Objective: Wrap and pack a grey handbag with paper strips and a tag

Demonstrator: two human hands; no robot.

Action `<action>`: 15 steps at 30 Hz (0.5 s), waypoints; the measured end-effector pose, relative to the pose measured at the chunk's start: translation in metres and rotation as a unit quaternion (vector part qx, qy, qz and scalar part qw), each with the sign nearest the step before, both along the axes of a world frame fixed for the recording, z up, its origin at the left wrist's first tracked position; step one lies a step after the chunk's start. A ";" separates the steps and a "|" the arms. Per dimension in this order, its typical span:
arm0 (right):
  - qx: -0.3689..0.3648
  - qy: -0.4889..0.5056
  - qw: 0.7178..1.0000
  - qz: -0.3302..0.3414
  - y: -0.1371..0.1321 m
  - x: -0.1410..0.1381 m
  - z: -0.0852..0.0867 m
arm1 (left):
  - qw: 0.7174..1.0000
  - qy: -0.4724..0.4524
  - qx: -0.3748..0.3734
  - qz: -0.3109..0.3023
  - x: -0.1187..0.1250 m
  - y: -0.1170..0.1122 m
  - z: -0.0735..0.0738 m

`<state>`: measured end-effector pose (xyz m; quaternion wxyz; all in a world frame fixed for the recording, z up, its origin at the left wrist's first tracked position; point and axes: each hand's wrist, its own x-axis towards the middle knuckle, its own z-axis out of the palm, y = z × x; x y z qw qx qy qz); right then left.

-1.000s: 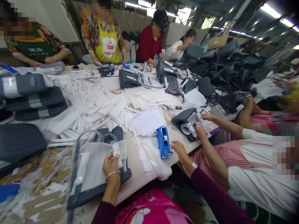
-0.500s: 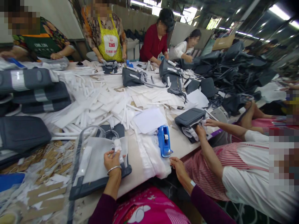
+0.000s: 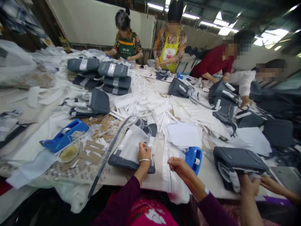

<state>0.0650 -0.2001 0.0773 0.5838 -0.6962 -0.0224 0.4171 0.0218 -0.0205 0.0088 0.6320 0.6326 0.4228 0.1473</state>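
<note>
A flat grey bag (image 3: 122,160) with a white sheet on top and a clear plastic cover lies at the near table edge. My left hand (image 3: 144,153) rests on it, fingers pinched on a small white wrapped piece (image 3: 151,145) at the bag's top. My right hand (image 3: 179,166) hovers over white plastic sheets (image 3: 164,179), its fingers curled into a loose fist. What they hold, if anything, does not show. A blue tape dispenser (image 3: 194,158) stands just right of that hand.
A second blue dispenser (image 3: 63,138) and a tape roll (image 3: 68,153) lie at left. Stacked grey bags (image 3: 114,78) sit further back, with white paper strips (image 3: 152,105) mid-table. A co-worker's hands (image 3: 249,185) grip a grey bag (image 3: 237,158) at right. Several people work across the table.
The view has swung left. My right hand left the dispenser's front, dropped to the table edge, and now sits curled beside it. My left hand stays on the bag.
</note>
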 end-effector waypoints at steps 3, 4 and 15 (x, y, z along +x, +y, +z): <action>-0.018 -0.064 0.994 0.091 0.062 0.035 0.014 | 1.000 0.021 0.016 -0.003 -0.003 -0.001 0.003; -0.035 -0.085 0.989 0.116 0.078 0.044 0.015 | 1.000 0.023 0.017 -0.003 -0.003 -0.001 0.004; -0.137 -0.147 0.950 0.240 0.135 0.076 -0.014 | 0.998 0.050 0.021 0.009 -0.004 -0.001 0.012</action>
